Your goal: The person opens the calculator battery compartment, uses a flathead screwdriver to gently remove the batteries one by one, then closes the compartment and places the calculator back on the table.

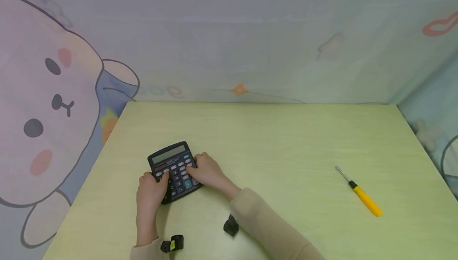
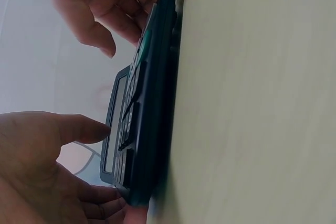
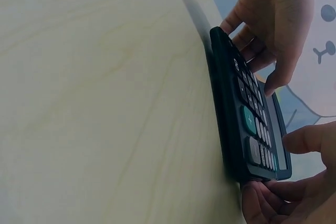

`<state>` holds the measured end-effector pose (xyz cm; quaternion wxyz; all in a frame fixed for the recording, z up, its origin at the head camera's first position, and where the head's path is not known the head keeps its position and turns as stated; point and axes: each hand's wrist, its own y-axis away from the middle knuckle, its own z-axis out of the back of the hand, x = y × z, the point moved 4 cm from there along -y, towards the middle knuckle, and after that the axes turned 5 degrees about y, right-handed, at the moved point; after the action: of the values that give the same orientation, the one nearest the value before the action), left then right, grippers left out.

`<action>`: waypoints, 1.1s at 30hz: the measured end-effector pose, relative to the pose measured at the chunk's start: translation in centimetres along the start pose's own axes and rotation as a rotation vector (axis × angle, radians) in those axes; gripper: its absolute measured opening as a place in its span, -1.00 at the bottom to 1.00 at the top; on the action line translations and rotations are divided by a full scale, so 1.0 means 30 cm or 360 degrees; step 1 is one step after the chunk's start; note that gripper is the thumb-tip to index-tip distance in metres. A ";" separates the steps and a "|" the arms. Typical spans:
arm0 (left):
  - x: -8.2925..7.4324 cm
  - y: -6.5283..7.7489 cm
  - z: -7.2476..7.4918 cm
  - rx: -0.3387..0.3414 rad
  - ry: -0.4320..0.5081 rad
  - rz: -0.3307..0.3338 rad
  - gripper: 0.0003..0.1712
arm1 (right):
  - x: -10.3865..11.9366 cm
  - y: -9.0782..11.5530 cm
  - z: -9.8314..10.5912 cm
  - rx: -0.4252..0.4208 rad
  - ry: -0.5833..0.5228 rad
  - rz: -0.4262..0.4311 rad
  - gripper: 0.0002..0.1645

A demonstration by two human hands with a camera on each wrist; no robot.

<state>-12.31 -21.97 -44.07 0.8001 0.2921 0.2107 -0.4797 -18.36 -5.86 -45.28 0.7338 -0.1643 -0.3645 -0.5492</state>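
A black desk calculator (image 1: 173, 173) lies tilted slightly in the head view, its display (image 1: 168, 154) toward the far side. My left hand (image 1: 152, 190) grips its left edge, thumb over the keys and fingers at the side. At the opposite edge my right hand (image 1: 209, 172) holds it with the thumb over the keys on that side. In the left wrist view the calculator (image 2: 152, 103) appears edge-on, close over the table. Fingers (image 3: 262, 200) of the right hand curl at the calculator's side and underside in the right wrist view.
A screwdriver (image 1: 361, 194) with a yellow handle lies on the right part of the pale wooden table (image 1: 279, 140). Small black devices (image 1: 231, 226) show by the wrists. Behind the table hangs a printed cloth (image 1: 229, 45) with a cartoon animal at left.
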 end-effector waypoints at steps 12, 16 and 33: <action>0.001 -0.001 0.008 -0.0021 0.0052 -0.0015 -0.25 | 0.006 0.002 -0.004 -0.0039 -0.0087 0.0033 -0.63; -0.002 0.004 0.014 -0.0029 0.0086 -0.0028 -0.25 | 0.010 0.005 -0.009 -0.0031 -0.0107 0.0023 -0.57; -0.037 0.031 0.021 -0.0081 0.0199 -0.0040 -0.25 | 0.024 0.042 0.028 -0.0089 -0.0218 -0.0005 -0.36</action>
<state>-11.93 -21.33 -42.65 0.7864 0.2983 0.2762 -0.4651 -17.41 -5.37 -43.99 0.7015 -0.2214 -0.3987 -0.5476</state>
